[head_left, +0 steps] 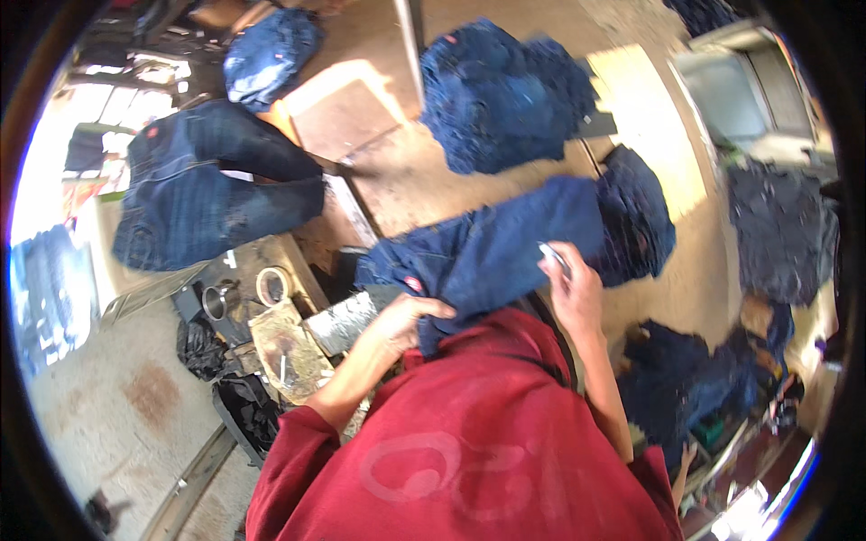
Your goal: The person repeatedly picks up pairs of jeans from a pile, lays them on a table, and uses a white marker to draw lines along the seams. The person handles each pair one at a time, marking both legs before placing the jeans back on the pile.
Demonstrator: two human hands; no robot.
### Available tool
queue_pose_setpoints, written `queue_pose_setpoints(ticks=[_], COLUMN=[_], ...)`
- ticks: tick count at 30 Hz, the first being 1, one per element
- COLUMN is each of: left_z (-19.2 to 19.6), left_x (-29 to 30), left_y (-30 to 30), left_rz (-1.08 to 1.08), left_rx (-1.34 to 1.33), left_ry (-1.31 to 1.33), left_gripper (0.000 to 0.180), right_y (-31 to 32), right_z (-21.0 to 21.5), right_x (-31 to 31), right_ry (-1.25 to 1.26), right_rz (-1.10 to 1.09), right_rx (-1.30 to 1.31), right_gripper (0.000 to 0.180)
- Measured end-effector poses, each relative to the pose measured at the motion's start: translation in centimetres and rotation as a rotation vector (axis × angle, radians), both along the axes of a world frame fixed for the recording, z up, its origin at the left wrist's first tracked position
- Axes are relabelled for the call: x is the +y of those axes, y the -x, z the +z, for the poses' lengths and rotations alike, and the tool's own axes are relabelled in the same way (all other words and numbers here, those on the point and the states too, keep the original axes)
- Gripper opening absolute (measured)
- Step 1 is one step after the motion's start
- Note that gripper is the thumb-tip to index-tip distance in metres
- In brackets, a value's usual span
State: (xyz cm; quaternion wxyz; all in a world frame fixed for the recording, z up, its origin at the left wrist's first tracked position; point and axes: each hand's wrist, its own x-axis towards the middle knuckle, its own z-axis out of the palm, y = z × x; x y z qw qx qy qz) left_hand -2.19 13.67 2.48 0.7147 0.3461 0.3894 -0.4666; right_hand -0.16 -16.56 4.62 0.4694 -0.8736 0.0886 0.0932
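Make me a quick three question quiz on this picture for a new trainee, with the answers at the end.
1. Which hand grips the blue denim garment near its red label?
2. True or false: the right hand is empty.
3. What lies ahead, beyond that garment? A, a red bucket; B, a denim pile; C, a ladder.

Key:
1. The left hand.
2. False; it holds a small silvery object.
3. B.

Stained grey floor [95,424], tan tabletop [410,194], bright glare [50,171] at left
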Motion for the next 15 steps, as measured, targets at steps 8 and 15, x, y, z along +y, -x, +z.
queue_pose_setpoints(ticks=[8,15], left_z=[1.3,1.3], left_x=[2.3,3.1], left_y=[2.6,3.9], left_rz=[0.077,0.105], left_rx=[-0.148,-0.154], left_ry=[0.049,-0.018], left_gripper=[0.057,0.053], right_y=[1.0,1.7], right_z=[1.5,2.2], right_x=[3.2,4.1], right_ry=[-0.043,-0.063], right_rz=[0.112,0.142], right_rx=[-0.055,-0.079], right_gripper=[0.017,0.015])
